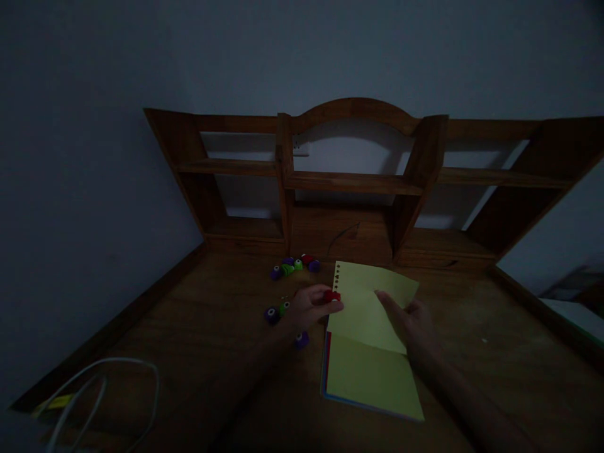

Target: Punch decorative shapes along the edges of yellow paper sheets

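My left hand (309, 307) is closed, pinching a small red toy piece (331, 296) between thumb and fingers over the left edge of a yellow sheet (363, 302). The sheet has a row of punched holes along its upper left edge. It lies across a pad of yellow paper (372, 380), with red and blue layers showing at the pad's left side. My right hand (415, 324) rests at the sheet's right edge, thumb stretched out over the paper and apart from the fingers, which are partly hidden. Beside my left hand lie a green piece (284, 308) and purple pieces (272, 315).
Farther back sits a cluster of purple, green and red toy pieces (295, 265). A wooden shelf unit (353, 182) stands along the wall behind the wooden table (226, 302). White cable loops (127, 360) and a yellow item (59, 402) are at lower left. The room is dim.
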`<state>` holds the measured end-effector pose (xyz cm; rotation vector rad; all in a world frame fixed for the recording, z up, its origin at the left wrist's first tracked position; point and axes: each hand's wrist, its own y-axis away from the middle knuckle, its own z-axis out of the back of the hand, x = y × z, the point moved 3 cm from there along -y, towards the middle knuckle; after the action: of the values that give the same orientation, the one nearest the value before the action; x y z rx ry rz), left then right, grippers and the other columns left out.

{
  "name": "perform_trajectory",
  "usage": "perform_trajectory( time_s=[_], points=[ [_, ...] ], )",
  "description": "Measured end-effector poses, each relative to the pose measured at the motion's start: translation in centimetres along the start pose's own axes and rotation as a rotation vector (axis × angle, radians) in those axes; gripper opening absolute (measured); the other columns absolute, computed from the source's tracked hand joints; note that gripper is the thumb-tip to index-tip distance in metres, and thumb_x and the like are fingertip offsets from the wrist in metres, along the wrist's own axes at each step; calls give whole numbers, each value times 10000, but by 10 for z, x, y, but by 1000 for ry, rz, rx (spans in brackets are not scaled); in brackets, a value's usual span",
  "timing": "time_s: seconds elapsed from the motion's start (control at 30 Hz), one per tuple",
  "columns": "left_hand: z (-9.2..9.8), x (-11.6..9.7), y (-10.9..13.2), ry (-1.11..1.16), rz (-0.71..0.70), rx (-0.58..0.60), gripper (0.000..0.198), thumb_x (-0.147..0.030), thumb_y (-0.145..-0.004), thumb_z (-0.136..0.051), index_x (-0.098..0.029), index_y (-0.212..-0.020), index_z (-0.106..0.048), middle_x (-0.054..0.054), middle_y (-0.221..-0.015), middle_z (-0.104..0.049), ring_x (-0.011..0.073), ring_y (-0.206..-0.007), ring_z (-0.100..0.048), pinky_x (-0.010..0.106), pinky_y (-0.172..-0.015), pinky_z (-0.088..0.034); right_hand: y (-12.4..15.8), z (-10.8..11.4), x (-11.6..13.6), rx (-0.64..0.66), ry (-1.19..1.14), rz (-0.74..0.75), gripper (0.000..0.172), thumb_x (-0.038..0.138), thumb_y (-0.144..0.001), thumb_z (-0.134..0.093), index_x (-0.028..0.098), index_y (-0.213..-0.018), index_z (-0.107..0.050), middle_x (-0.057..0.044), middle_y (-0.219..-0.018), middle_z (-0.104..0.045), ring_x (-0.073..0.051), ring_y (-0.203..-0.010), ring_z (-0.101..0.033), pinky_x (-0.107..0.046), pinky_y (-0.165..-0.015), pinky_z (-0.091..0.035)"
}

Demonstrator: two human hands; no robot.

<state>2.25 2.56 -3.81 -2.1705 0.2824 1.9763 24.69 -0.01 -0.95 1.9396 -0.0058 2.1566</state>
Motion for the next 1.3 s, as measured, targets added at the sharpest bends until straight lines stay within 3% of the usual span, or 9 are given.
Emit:
perform_trajectory(
  time_s=[0.2, 0.57, 0.97, 1.3],
  points=[
    [-3, -5, 3, -8, 18, -71, 431, -331, -613, -822, -141, -967, -667, 110, -1007, -712, 227, -915, -661, 333, -822, -502, 3, 0, 4, 22, 16, 7, 401, 545, -656, -741, 151, -721, -697, -123, -629, -725, -277, -521, -680, -307, -434, -500],
    [-9, -9, 5, 93, -8, -34, 359, -301, -622, -816, -143, -876, -617, 49, -872, -684, 160, -786, -626, 267, -726, -472, 4, -3, 3, 30, -30, -4, 425, 530, -659, -753, 127, -785, -707, -124, -668, -738, -273, -532, -692, -307, -452, -525],
    [-9, -7, 4, 74, -20, -59, 328, -310, -643, -794, -146, -870, -623, 59, -864, -688, 177, -787, -625, 286, -729, -471, 5, -3, 6, -15, -8, -16, 403, 544, -640, -752, 149, -704, -697, -120, -625, -727, -261, -496, -678, -285, -399, -492],
    [-2, -8, 0, -16, -32, -48, 396, -360, -663, -784, -138, -966, -657, 96, -993, -702, 205, -907, -641, 300, -812, -485, 1, 1, 1, -21, 0, -7, 390, 526, -646, -755, 146, -719, -702, -129, -640, -730, -277, -521, -687, -297, -405, -501]
  ],
)
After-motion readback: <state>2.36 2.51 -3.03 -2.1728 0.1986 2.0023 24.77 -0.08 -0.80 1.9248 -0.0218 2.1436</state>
